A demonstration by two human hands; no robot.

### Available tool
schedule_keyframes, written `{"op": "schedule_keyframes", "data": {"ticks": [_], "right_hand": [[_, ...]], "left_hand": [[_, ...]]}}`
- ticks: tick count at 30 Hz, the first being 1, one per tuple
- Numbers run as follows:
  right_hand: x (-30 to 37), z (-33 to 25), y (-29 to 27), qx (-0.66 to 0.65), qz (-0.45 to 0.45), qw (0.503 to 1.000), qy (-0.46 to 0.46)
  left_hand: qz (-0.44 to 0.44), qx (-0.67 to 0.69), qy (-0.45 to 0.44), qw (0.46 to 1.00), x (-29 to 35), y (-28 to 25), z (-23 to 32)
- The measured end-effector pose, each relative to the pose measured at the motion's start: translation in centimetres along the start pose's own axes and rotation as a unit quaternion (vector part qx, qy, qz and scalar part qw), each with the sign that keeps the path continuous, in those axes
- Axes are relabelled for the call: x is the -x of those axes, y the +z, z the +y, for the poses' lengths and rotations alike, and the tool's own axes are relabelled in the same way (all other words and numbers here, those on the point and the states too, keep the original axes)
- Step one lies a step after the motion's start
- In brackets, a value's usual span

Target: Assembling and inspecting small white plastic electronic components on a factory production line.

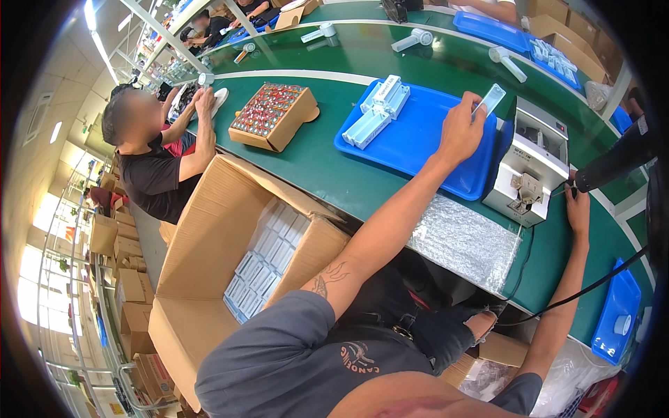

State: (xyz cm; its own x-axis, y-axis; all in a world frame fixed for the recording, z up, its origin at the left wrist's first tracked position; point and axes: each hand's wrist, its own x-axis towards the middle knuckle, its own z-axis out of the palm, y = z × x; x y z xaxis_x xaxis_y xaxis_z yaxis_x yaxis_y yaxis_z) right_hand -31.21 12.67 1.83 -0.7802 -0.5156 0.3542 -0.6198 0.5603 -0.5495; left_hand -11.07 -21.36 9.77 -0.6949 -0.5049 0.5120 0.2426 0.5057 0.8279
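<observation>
My left hand is closed on a clear, pale-blue plastic handle part, held up over the right side of a blue tray. White and light-blue boxes lie in that tray, left of my hand. Beside the tray stands a grey-white screw feeder with an open top. At its right side my right hand is closed around the lower end of a black electric screwdriver. My fingers there are partly hidden by the tool and the feeder.
A carton of small red-and-silver parts stands left of the tray. An open cardboard box holding packed small boxes sits near my left arm. Bubble wrap covers the bench edge. Shower heads lie on the green belt. A co-worker sits left.
</observation>
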Motion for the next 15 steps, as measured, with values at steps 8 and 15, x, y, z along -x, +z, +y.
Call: {"op": "schedule_keyframes", "data": {"ticks": [8,15], "right_hand": [[0.4,-1.2,-0.1,-0.012,0.028,0.999,-0.023],[0.0,-0.1,0.2,-0.005,0.031,0.999,-0.029]], "left_hand": [[-0.006,0.008,-0.001,1.000,0.1,0.0,-0.1],[-0.007,-0.001,0.001,1.000,0.0,0.1,-0.1]]}}
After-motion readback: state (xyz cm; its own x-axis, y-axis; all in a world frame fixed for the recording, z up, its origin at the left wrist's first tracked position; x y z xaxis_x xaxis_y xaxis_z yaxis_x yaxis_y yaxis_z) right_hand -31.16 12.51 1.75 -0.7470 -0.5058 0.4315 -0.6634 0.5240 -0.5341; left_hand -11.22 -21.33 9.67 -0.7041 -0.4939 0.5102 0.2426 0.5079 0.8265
